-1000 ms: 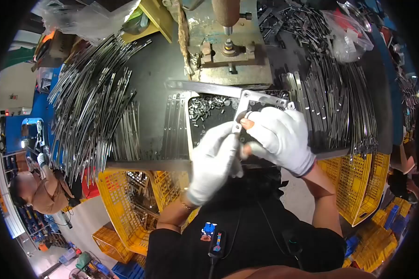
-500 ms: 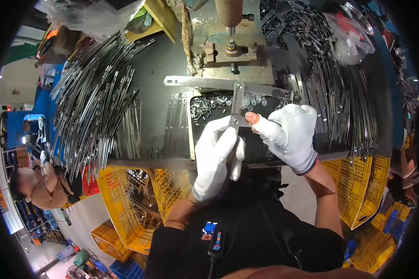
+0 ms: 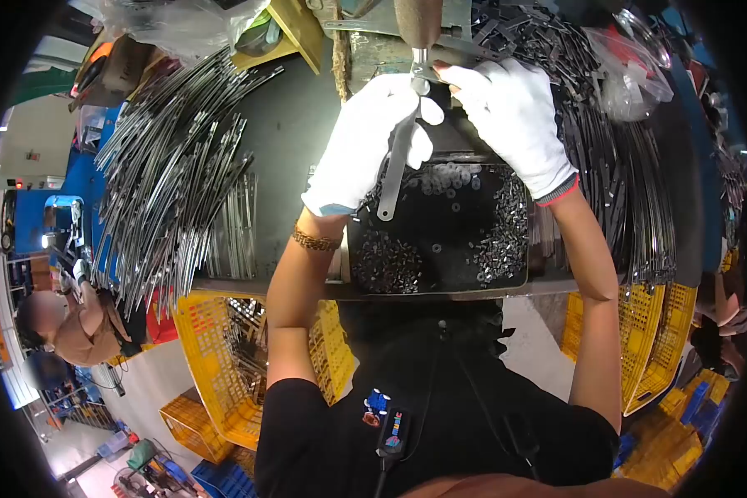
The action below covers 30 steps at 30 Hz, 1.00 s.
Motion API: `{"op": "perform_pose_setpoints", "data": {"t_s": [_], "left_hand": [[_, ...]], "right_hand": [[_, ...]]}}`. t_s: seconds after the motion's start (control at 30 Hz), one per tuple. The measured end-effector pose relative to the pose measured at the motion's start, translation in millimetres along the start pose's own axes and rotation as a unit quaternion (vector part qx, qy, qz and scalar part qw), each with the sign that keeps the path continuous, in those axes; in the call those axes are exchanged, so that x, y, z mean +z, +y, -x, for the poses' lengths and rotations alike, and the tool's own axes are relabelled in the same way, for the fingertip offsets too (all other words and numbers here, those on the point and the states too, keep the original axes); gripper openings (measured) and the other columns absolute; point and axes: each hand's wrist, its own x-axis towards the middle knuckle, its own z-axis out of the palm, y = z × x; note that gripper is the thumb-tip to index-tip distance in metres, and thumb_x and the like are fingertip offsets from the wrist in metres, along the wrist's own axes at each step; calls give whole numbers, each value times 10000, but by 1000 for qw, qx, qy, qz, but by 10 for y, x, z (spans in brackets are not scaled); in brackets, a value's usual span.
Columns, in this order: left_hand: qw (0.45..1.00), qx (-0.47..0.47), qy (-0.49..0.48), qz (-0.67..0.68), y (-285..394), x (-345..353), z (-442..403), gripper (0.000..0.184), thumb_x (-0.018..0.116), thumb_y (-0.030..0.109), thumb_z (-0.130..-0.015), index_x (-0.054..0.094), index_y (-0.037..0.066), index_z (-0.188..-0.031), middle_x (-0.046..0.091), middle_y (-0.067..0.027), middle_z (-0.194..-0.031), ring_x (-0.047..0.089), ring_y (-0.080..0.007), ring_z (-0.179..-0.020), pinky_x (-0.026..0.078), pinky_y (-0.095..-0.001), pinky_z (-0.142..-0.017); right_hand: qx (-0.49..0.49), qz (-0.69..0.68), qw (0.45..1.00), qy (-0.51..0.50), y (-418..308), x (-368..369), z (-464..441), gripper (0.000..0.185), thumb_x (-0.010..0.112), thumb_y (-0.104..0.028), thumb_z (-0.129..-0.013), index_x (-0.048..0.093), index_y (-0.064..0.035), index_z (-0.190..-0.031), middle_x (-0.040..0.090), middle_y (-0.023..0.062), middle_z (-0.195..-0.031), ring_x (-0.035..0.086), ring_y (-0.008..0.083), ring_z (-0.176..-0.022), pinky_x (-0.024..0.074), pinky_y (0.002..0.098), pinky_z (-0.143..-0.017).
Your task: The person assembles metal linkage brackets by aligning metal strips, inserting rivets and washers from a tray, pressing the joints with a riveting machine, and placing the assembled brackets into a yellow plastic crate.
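Both gloved hands are up at the press (image 3: 418,23), under its ram. My left hand (image 3: 361,141) is closed on a jointed linkage of flat metal bars; one bar (image 3: 396,170) slants down toward me, its holed end below the fingers. The joint lies right under the ram tip. My right hand (image 3: 513,120) has its fingers bent around the linkage's right side, thumb and forefinger near the joint. Another long bar (image 3: 369,27) of it stretches across behind the ram. The hands hide most of the press base.
Below the hands is a black tray (image 3: 440,226) with small metal pins and clear washers. Long metal strips (image 3: 170,178) heap at left, more strips (image 3: 618,191) at right, dark short plates (image 3: 527,37) behind. Yellow crates (image 3: 224,373) stand below the bench edge. A person (image 3: 83,324) is at far left.
Both hands have moved forward from above the tray to the press, carrying the linkage under the ram. The tray with pins and washers is now more exposed.
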Motion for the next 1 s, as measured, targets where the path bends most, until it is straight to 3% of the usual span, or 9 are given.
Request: {"op": "perform_pose_setpoints", "data": {"t_s": [0.23, 0.33, 0.43, 0.6, 0.83, 0.87, 0.9, 0.97, 1.0], "left_hand": [[989, 132, -30, -61, -151, -71, -27, 460, 546, 360, -1013, 609, -27, -1254, 693, -90, -1004, 557, -61, -692, 446, -207, -585], [990, 124, -43, 45, -121, -53, 9, 330, 525, 210, -1035, 621, -22, -1250, 702, -70, -1018, 565, -62, -688, 457, -219, -590], [988, 124, -88, -3, -166, -174, -58, 540, 562, 427, -999, 526, -9, -1316, 685, -137, -1116, 646, -128, -749, 528, -242, -616], [985, 123, -83, -91, -150, -204, -43, 587, 585, 451, -981, 518, -3, -1346, 667, -161, -1156, 635, -132, -764, 513, -241, -631], [977, -2, -120, 178, -80, -188, -65, 553, 610, 380, -975, 532, -4, -1365, 660, -147, -1177, 609, -133, -784, 494, -234, -661], [989, 83, -114, 45, -48, -127, 7, 515, 623, 320, -973, 538, -7, -1362, 670, -135, -1151, 603, -134, -799, 486, -219, -673], [981, 75, -113, 139, 4, -64, 36, 471, 615, 284, -987, 553, -7, -1352, 679, -122, -1111, 596, -119, -765, 478, -206, -649], [990, -69, -46, 115, 168, 106, 88, 429, 601, 290, -1005, 582, 1, -1321, 688, -111, -1073, 595, -105, -719, 480, -213, -599], [991, -98, -27, 92, 138, 135, 131, 410, 590, 290, -1011, 592, -3, -1297, 683, -95, -1000, 585, -102, -678, 473, -219, -570]], "right_hand": [[-6, 27, 999, -20, 17, -11, -40, 305, 666, -237, -831, 692, -282, -1131, 652, -26, -794, 639, 180, -775, 458, 372, -639], [-3, 43, 998, -34, 6, 16, 4, 317, 672, -240, -833, 689, -280, -1147, 641, -21, -779, 626, 168, -759, 440, 364, -640], [1, 30, 998, -48, 13, 5, -14, 307, 673, -251, -840, 689, -277, -1146, 632, -20, -767, 616, 161, -740, 425, 355, -645], [-8, 45, 998, -53, 6, -13, -13, 275, 667, -263, -858, 691, -256, -1132, 622, -16, -752, 609, 167, -711, 419, 348, -655], [3, -55, 998, -5, 54, -60, -72, 232, 645, -265, -884, 695, -197, -1100, 669, 33, -755, 640, 210, -695, 459, 379, -644], [23, -84, 996, 20, 46, -36, -63, 223, 640, -264, -889, 698, -189, -1091, 678, 43, -756, 646, 217, -693, 465, 385, -635], [78, -116, 989, -50, -55, -104, -43, 188, 618, -262, -906, 710, -173, -1045, 689, 61, -751, 654, 230, -676, 472, 397, -594], [68, -60, 974, -206, -271, -390, -8, 256, 644, -288, -880, 723, -200, -1107, 715, 25, -940, 647, 233, -811, 459, 385, -718], [48, -75, 978, -187, -339, -464, 93, 280, 649, -289, -871, 717, -212, -1132, 711, 30, -978, 648, 239, -854, 457, 381, -760]]}}
